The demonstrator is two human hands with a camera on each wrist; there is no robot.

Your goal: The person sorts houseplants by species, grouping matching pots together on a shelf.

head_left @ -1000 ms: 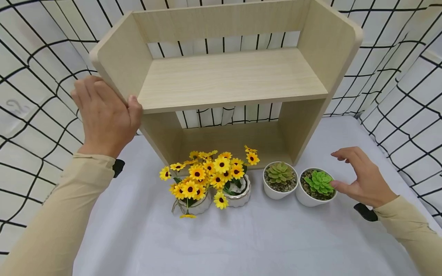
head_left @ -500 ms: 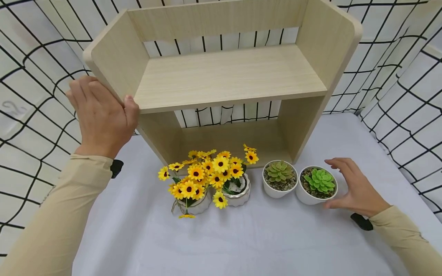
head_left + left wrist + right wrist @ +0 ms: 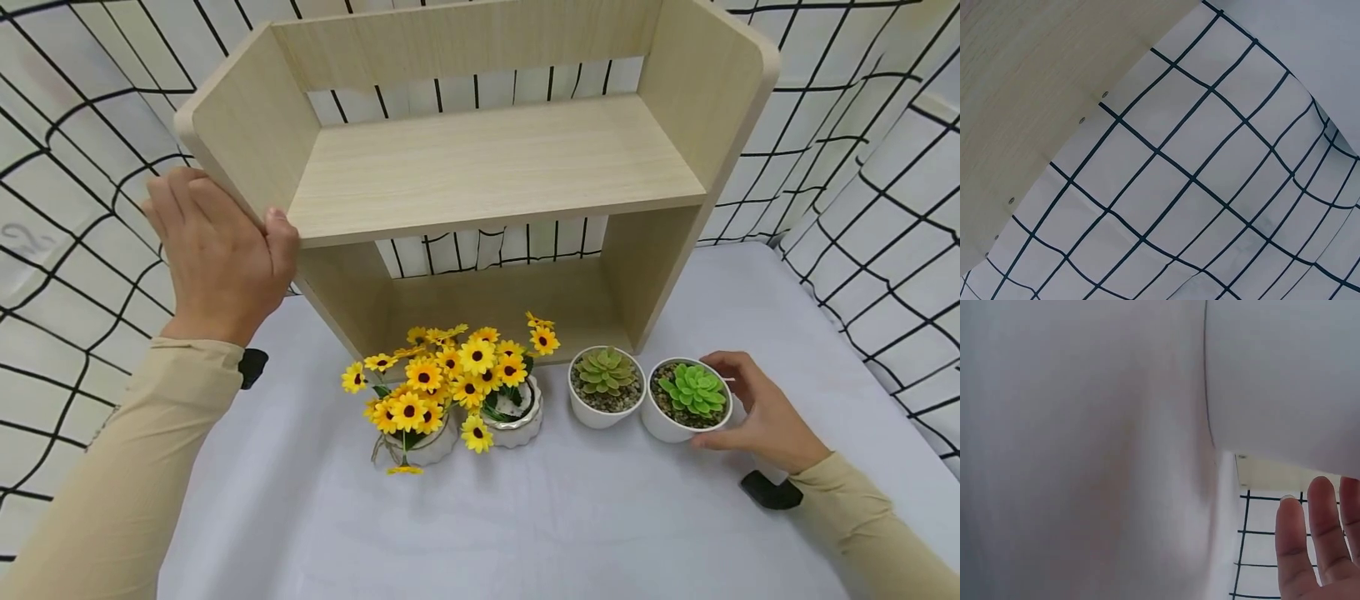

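Head view: right hand fingers curl round the succulent pot; left hand, fingers straight, braces the shelf. Lift upright, clear of the neighbouring pot.

You are at a staged set rather than a lived-in room: a tabletop draped in plain white cloth, closed in from 9 to 3 o'clock by hanging white sheets with black grid lines. On it stand only a small wooden shelf at 12 o'clock and potted fake flowers.
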